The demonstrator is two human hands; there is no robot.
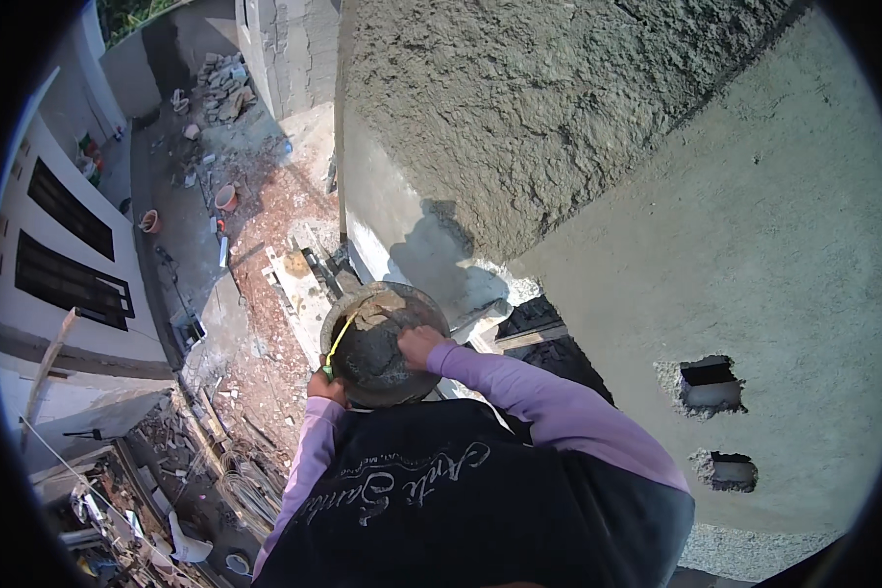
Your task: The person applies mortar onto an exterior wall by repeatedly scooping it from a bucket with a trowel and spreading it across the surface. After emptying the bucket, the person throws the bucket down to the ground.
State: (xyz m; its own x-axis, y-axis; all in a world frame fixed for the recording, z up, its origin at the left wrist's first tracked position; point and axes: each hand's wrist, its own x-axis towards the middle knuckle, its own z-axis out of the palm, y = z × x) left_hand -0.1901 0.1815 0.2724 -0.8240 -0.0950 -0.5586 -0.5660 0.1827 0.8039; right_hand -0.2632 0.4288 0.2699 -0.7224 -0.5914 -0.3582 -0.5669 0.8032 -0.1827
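Round grey bucket [387,398] holds dark mortar [367,351]; grey plaster [539,108], partly rough, looks unfinished. Left hand [327,387] clasps rim; right hand [418,346] curls, hold unclear.

Black top [441,514] — sleeves [559,399] lilac, apparently

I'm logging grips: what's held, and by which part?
A round bucket, seemingly by its left rim, in the left hand; whether the right hand, closed over the bucket, holds anything can't be told.

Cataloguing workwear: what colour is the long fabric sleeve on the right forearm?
The long fabric sleeve is light purple; the head view shows it best.
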